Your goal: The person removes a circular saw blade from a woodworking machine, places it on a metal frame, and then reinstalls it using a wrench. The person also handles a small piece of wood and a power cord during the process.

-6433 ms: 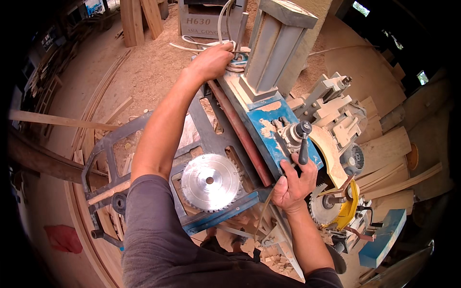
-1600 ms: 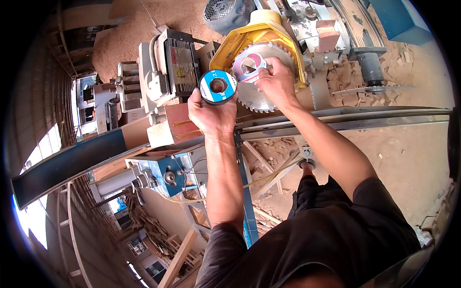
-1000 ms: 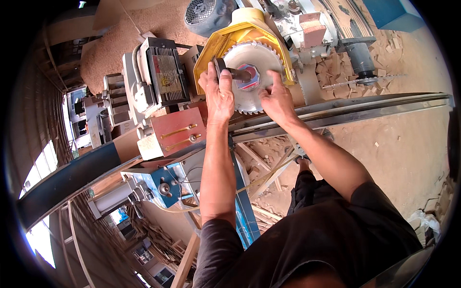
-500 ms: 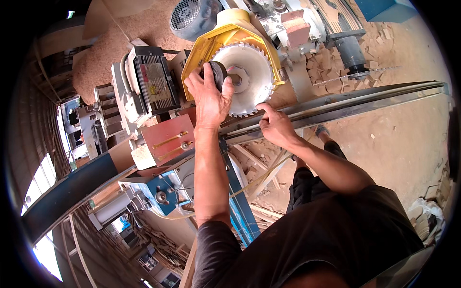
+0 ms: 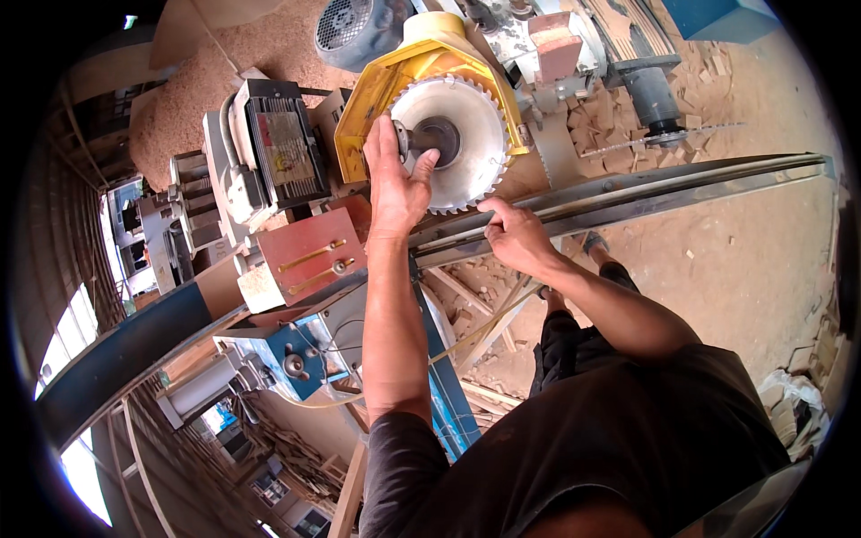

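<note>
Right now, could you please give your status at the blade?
Left hand at dark collar. Right hand by lower rim of saw blade, contact unclear. Yellow guard partly around it.

The left hand (image 5: 401, 190) is curving around the dark spindle (image 5: 427, 143) of a circular saw blade (image 5: 482, 134); the right hand (image 5: 520, 238) is pointing an index finger (image 5: 495, 209) beside its lower teeth (image 5: 462, 211). A yellow guard (image 5: 359, 115) is framing the blade.

The dark collar (image 5: 449, 134) moved — now centred on the saw blade (image 5: 482, 169).
</note>
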`<move>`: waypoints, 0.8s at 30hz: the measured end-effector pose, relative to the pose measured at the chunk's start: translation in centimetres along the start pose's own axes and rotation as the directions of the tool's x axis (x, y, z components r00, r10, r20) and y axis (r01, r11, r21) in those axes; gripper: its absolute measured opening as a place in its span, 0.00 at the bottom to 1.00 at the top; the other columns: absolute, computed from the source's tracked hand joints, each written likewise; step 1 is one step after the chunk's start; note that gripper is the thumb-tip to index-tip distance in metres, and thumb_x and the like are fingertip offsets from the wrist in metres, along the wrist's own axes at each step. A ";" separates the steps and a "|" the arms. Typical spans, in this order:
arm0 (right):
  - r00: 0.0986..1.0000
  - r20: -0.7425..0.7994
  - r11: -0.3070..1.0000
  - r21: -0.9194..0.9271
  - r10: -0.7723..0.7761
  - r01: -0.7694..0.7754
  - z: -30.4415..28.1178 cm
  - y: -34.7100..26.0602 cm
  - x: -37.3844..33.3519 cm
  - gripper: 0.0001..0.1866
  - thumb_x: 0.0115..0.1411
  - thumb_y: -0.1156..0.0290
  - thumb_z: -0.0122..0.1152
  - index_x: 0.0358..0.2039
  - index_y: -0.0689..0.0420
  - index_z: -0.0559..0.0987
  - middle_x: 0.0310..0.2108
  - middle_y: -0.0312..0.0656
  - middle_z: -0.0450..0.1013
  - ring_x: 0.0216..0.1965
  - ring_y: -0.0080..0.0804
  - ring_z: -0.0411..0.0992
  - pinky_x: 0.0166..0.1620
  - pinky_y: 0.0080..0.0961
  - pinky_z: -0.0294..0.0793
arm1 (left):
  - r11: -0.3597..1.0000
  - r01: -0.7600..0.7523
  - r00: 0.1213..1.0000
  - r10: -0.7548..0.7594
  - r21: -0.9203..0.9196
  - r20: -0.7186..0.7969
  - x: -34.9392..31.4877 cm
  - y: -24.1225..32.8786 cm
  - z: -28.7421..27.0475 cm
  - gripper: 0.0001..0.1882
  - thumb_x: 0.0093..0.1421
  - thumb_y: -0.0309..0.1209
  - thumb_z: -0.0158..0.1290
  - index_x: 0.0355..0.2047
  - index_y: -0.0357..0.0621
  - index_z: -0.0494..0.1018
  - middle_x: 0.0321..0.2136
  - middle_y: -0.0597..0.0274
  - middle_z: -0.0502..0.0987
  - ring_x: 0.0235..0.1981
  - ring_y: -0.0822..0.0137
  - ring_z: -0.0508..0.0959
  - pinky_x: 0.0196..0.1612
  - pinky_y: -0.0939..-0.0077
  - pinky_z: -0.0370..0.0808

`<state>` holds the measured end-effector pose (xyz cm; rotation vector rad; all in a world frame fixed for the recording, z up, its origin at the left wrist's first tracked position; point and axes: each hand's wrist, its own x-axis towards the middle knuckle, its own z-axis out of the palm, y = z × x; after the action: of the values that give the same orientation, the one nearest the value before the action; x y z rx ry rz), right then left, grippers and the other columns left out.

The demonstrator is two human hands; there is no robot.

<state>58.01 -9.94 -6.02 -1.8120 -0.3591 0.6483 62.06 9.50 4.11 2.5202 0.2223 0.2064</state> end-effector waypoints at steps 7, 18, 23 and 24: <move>0.999 0.036 0.999 -0.032 0.020 -0.019 -0.2 0.2 -0.7 0.17 0.58 0.76 0.52 0.49 0.53 0.75 0.33 0.56 0.78 0.38 0.57 0.76 0.42 0.45 0.74 | 0.998 -0.062 0.992 0.064 0.031 -0.104 0.7 -0.2 0.0 0.40 0.52 0.23 0.67 0.63 0.29 0.60 0.59 0.43 0.66 0.59 0.49 0.67 0.61 0.63 0.67; 0.992 0.110 0.996 -0.064 0.064 -0.057 -0.4 0.8 -2.2 0.15 0.59 0.73 0.51 0.47 0.53 0.76 0.37 0.56 0.78 0.42 0.57 0.76 0.45 0.46 0.74 | 0.976 0.204 0.971 -0.212 0.081 0.110 2.5 2.3 -3.1 0.48 0.44 0.28 0.73 0.65 0.32 0.62 0.57 0.44 0.73 0.59 0.56 0.74 0.63 0.67 0.68; 0.992 0.111 0.997 -0.033 0.067 -0.064 -0.9 1.0 -2.6 0.15 0.59 0.74 0.51 0.46 0.53 0.77 0.37 0.56 0.78 0.43 0.58 0.76 0.45 0.46 0.74 | 0.995 -0.034 0.990 0.021 0.095 0.137 2.0 0.3 -2.7 0.58 0.42 0.24 0.72 0.70 0.36 0.50 0.67 0.43 0.59 0.69 0.51 0.59 0.70 0.62 0.57; 0.993 0.100 0.998 -0.029 0.060 -0.057 -1.0 1.1 -2.6 0.15 0.59 0.75 0.51 0.46 0.54 0.77 0.36 0.55 0.78 0.43 0.58 0.76 0.45 0.46 0.74 | 1.000 0.005 0.993 -0.009 0.028 0.121 1.8 0.2 -2.7 0.59 0.42 0.24 0.72 0.71 0.36 0.48 0.68 0.43 0.56 0.70 0.50 0.56 0.71 0.62 0.55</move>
<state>56.45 -12.49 -6.18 -1.8239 -0.3843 0.7815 63.28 11.23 6.57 2.5489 0.1864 0.0471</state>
